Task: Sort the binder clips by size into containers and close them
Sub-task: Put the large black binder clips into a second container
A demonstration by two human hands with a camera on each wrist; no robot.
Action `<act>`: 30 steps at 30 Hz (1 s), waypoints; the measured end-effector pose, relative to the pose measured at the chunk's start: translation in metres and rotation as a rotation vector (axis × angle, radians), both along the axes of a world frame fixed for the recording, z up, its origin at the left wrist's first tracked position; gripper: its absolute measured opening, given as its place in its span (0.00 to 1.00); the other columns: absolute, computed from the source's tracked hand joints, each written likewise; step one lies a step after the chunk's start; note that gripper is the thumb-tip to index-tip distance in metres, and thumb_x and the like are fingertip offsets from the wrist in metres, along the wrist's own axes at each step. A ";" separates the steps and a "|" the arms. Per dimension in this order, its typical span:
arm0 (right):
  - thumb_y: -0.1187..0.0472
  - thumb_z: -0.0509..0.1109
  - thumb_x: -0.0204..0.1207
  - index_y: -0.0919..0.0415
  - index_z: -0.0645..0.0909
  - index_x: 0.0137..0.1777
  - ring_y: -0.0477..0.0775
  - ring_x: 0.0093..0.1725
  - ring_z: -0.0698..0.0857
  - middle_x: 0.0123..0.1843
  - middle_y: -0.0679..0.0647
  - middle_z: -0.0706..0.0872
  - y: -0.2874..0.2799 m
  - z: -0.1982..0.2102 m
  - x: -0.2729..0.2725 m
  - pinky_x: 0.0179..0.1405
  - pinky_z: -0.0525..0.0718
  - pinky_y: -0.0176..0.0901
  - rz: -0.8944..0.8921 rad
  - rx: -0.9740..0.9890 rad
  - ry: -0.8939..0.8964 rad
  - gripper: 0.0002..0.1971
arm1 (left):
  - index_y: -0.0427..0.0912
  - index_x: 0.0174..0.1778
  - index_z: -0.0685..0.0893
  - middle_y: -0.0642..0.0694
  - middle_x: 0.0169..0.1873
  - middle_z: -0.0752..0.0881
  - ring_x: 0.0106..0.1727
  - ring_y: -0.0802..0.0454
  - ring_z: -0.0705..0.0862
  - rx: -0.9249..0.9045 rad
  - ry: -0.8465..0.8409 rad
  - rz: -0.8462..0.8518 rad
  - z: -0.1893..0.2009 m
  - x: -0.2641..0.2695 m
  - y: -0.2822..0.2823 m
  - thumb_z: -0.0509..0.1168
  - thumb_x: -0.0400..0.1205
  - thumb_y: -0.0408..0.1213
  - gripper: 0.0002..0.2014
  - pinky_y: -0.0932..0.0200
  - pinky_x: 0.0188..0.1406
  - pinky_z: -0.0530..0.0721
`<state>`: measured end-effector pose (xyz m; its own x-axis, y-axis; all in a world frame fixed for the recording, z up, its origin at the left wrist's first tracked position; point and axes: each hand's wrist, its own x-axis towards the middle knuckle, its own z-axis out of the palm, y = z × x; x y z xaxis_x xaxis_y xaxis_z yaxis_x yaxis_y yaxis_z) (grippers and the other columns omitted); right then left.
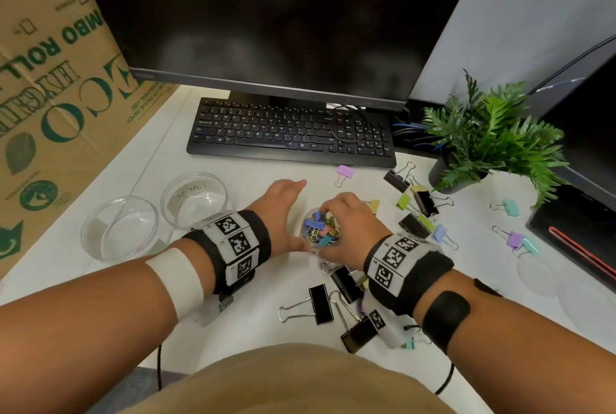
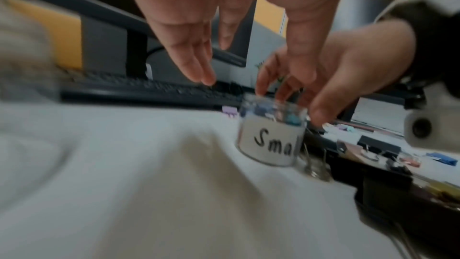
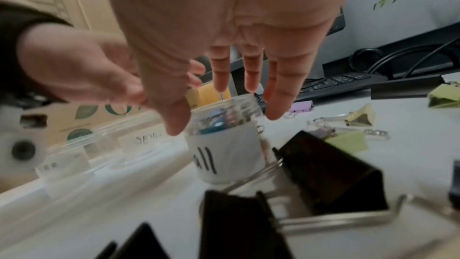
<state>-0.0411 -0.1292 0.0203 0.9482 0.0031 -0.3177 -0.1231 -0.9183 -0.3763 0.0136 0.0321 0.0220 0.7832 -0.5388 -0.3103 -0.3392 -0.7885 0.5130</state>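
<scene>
Clips, small and many-coloured, fill the jar [image 1: 320, 230] that stands on the tabletop [image 1: 233, 180] between the two hands, and the way both are held seems to answer to that jar. The right hand [image 1: 346, 213] arches over its open mouth with the fingers [image 3: 273, 94] pointing down around the rim; the right wrist view shows them straight and apart, with nothing pinched, so I judge they have either just dropped a clip in or are about to take the jar by the top. The left hand [image 1: 283, 195] is spread flat just beside the jar on its left, thumb toward the glass, probably ready to steady it; whether it touches the wall I cannot tell, since the wrist views are blurred. The jar's paper label [image 2: 270, 143] reads "Smal" as far as it shows, which explains why only little clips are inside. Further left, two wider clear tubs [image 1: 120, 228] stand open side by side, one with a handwritten label, likely set apart there to receive the other sizes; neither holds a clip yet. The unsorted clips lie on the right, within reach of the right hand: big black clips [image 1: 321, 303] near the wrist, and pastel clips [image 1: 515, 240] farther out. Two clear round lids [image 1: 536, 272] rest on the tabletop well to the right, out of the way until closing. Behind it all sit a keyboard [image 1: 290, 130], a monitor [image 1: 266, 13], a plant [image 1: 493, 133] and a cardboard box [image 1: 50, 80].
</scene>
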 end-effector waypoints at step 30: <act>0.52 0.59 0.83 0.64 0.70 0.74 0.55 0.69 0.76 0.76 0.54 0.69 0.102 0.013 0.097 0.66 0.75 0.47 0.170 -0.175 0.075 0.23 | 0.47 0.82 0.49 0.47 0.78 0.62 0.76 0.45 0.66 0.473 -0.076 0.156 0.019 0.049 0.114 0.75 0.64 0.60 0.57 0.50 0.73 0.72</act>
<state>0.0561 -0.0272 0.0329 0.9126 0.0993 -0.3966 0.0175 -0.9786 -0.2049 0.0621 0.1464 0.0415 0.8729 -0.2280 -0.4314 -0.2214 -0.9729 0.0662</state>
